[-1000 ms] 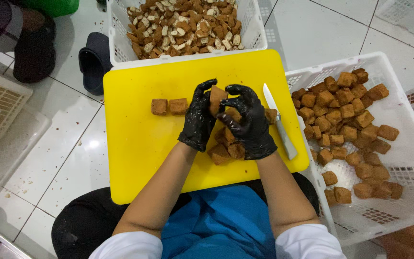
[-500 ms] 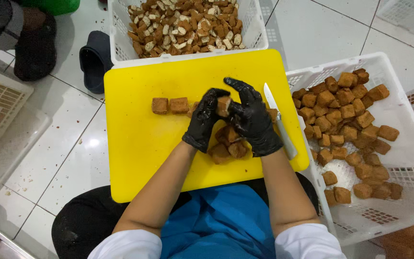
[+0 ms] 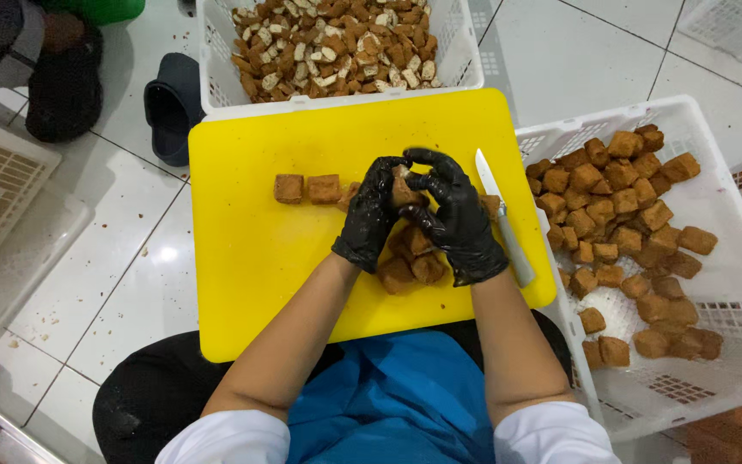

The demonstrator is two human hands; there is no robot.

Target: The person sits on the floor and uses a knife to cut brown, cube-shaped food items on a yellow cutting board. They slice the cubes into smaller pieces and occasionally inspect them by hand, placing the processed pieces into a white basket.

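Both hands have closed in together since half a second ago, the right fingers now curled. Left hand [image 3: 373, 215] and right hand [image 3: 455, 219], in glossy black gloves, pinch one brown fried cube [image 3: 404, 185] between fingertips above the smooth yellow cutting board [image 3: 251, 258], over a small rough-skinned pile [image 3: 410, 258].

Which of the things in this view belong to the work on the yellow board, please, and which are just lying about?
In use: left hand and right hand holding a brown cube; cube pile; cube row; yellow board; knife; right basket of whole cubes; top basket of cut pieces.

Lying about: dark slipper; clear tray at left.
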